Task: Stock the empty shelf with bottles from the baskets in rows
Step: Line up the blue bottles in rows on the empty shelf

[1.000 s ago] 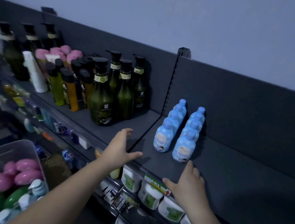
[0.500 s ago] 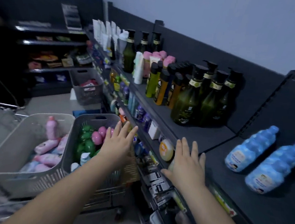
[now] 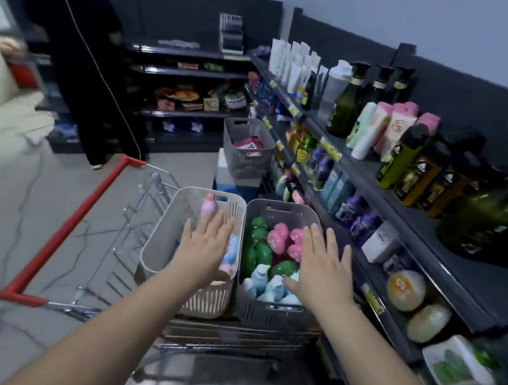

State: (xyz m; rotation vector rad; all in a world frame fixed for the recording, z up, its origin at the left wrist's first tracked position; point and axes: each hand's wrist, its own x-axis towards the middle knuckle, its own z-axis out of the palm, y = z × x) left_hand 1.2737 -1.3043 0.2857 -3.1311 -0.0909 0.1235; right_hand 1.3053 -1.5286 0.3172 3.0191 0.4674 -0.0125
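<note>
Two baskets sit side by side on a trolley. Over the beige basket [image 3: 164,231], which holds pink bottles [image 3: 208,207], hovers my left hand [image 3: 204,247], fingers straight and holding nothing. My right hand [image 3: 321,266] is spread flat above the grey basket [image 3: 270,313], which holds green bottles [image 3: 258,241], pink bottles [image 3: 279,240] and light blue bottles [image 3: 265,284]. The top shelf [image 3: 482,286] runs along the right, its near end bare and dark. The blue bottles set on it earlier are out of view.
The trolley's red handle [image 3: 71,223] juts to the left. Another grey basket [image 3: 247,146] stands on a box further down the aisle. Dark green and yellow bottles [image 3: 415,171] fill the upper shelf. A person in black [image 3: 83,66] stands at the back left.
My view has swung left, from the shelf to the trolley. Both hands have left the shelf edge and moved over the two baskets, still holding nothing.
</note>
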